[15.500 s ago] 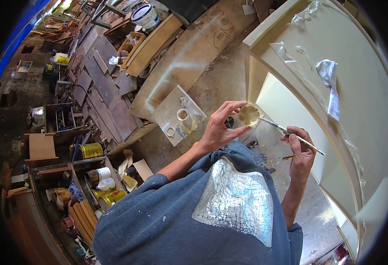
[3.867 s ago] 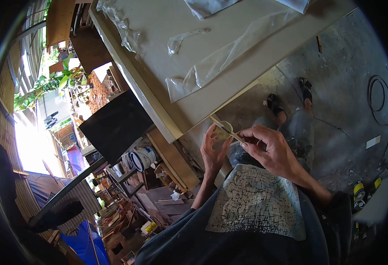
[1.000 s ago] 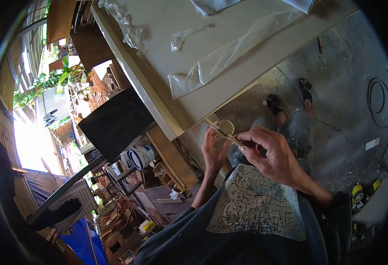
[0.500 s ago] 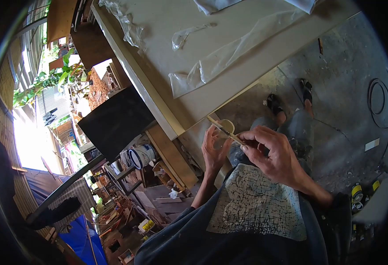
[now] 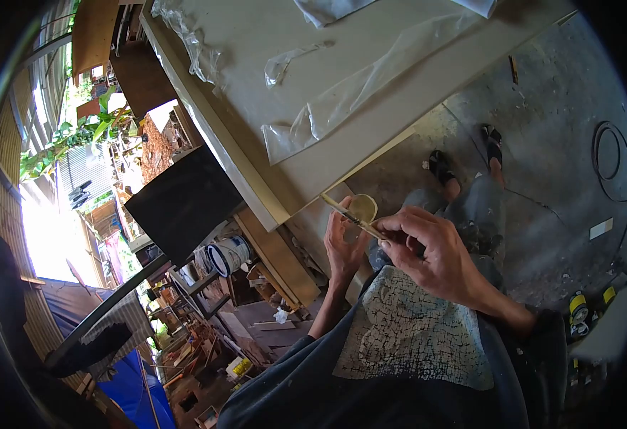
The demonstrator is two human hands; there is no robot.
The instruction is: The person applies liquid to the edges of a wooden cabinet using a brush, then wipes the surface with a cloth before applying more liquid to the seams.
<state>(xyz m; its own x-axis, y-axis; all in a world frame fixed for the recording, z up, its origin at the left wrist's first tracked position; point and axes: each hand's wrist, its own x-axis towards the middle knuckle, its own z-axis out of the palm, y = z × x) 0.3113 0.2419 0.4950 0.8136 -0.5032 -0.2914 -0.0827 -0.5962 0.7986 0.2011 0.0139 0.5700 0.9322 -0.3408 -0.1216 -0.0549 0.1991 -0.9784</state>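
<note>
My left hand is curled around a small round cup with a pale yellowish inside. A slim paintbrush lies slantwise across the near side of the cup, its pale end close to my left fingertips. Thumb and fingers of my right hand pinch the brush's other end. Both hands are in front of my lap, just off the corner of a large pale tabletop. Whether the bristles touch the cup is too small to tell.
Clear plastic film and white cloth lie on the tabletop. A black panel and a white bucket stand to the left. On the concrete floor are a coiled hose, a white rectangular piece and yellow-labelled cans.
My right hand and the brush have shifted slightly left and down relative to the cup. The tabletop has slid a little left in view.
</note>
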